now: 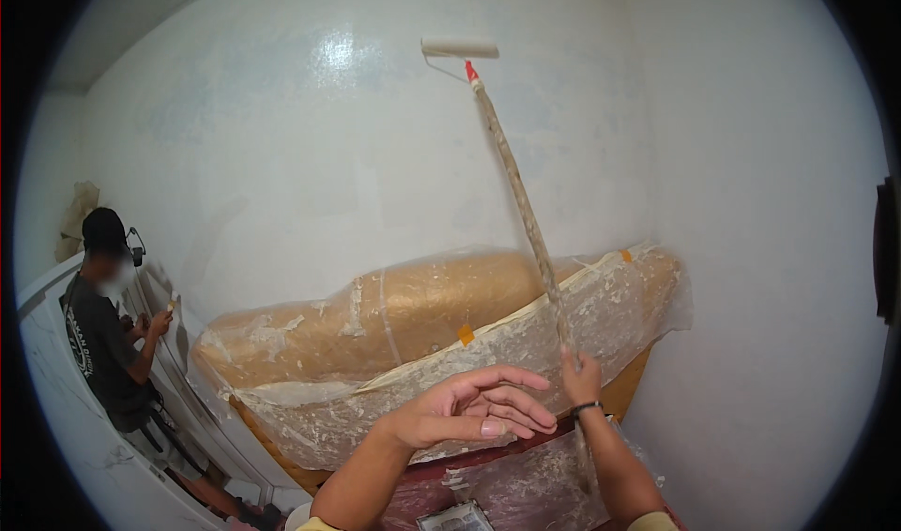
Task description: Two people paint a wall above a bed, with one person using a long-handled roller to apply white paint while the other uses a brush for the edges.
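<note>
My right hand [582,379] is wrapped round a long wooden pole [521,198], a dark band on its wrist. At the pole's top, past a red handle [471,71], a white paint roller [460,49] is up at the white wall [282,174]. My left hand [479,406] is off the pole, palm turned up and fingers spread, with nothing in it. Beyond both hands lies a bulky brown piece of furniture [450,292] under clear plastic sheeting [394,409] spattered with paint.
A co-worker [113,324] in dark clothes and cap stands at the left, holding a small brush [173,302] near the wall. Below my hands, a paint-smeared tray [455,517] rests on plastic over a dark red surface [413,493]. A dark object [885,249] hangs on the right wall.
</note>
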### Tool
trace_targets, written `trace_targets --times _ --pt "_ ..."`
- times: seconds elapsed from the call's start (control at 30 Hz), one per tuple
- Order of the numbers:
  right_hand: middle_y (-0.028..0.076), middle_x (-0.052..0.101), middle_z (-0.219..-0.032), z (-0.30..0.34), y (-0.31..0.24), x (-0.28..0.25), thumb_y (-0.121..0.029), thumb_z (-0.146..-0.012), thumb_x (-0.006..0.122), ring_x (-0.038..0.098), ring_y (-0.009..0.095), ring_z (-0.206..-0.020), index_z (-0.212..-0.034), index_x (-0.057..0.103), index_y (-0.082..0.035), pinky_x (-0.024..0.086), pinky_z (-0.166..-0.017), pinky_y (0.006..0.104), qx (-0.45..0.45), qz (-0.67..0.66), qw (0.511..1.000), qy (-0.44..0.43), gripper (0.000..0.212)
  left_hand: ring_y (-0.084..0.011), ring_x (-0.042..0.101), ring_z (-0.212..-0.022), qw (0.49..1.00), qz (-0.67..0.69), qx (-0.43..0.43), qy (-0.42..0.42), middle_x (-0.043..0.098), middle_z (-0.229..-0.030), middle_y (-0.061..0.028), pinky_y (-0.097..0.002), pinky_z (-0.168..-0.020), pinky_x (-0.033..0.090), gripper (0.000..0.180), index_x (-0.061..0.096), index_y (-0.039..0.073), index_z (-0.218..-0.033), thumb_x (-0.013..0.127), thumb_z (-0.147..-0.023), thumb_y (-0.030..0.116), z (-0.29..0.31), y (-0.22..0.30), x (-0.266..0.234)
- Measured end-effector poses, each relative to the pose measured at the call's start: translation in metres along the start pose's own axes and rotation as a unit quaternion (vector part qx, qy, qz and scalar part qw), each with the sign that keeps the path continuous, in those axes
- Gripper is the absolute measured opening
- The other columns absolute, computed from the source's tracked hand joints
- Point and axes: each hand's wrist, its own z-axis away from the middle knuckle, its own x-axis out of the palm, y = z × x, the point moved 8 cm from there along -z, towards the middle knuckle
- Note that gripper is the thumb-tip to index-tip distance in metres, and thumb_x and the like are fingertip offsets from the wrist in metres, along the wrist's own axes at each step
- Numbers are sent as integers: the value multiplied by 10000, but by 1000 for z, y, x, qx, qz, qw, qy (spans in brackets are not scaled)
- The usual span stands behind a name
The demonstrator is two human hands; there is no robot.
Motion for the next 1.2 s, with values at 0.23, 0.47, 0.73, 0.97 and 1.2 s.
trace_targets --times 0.23,0.47,0.73,0.97,1.2 --pt "254 599 -715 -92 -57 13 -490 -806 564 596 331 -694 -779 592 66 448 -639 402 -70 20 993 93 557 -264 517 -1095 998 -43 30 29 511 -1157 -237 -370 -957 397 533 309 -35 -1309 529 -832 51 25 20 -15" --pt "276 609 -905 -174 -128 25 -546 -764 552 597 379 -897 -909 622 66 460 -786 392 23 -51 998 5 632 -290 527 -1091 993 -75 61 64 519 -1142 -256 -390 -954 410 523 319 -50 -1297 525 -825 42 51 40 -19" --pt "21 426 -456 -249 -208 33 -488 -799 571 390 140 -332 -649 531 -50 315 -323 289 42 -119 992 11 465 -326 540 -1070 981 -97 88 142 540 -1106 -267 -426 -921 439 510 349 -61 -1276 538 -815 49 83 64 -13" --pt "34 453 -507 -287 -260 18 -471 -799 576 407 141 -379 -648 519 -33 331 -347 288 16 -144 989 -3 467 -348 553 -1043 961 -129 102 222 548 -1076 -283 -445 -911 444 523 353 -82 -1262 555 -800 54 124 83 6" --pt "231 617 -1002 -293 -277 1 -514 -784 539 625 340 -851 -952 623 53 477 -756 395 25 -66 997 37 596 -342 562 -1030 950 -141 108 259 554 -1062 -279 -445 -897 458 505 367 -77 -1252 551 -801 58 138 90 13"
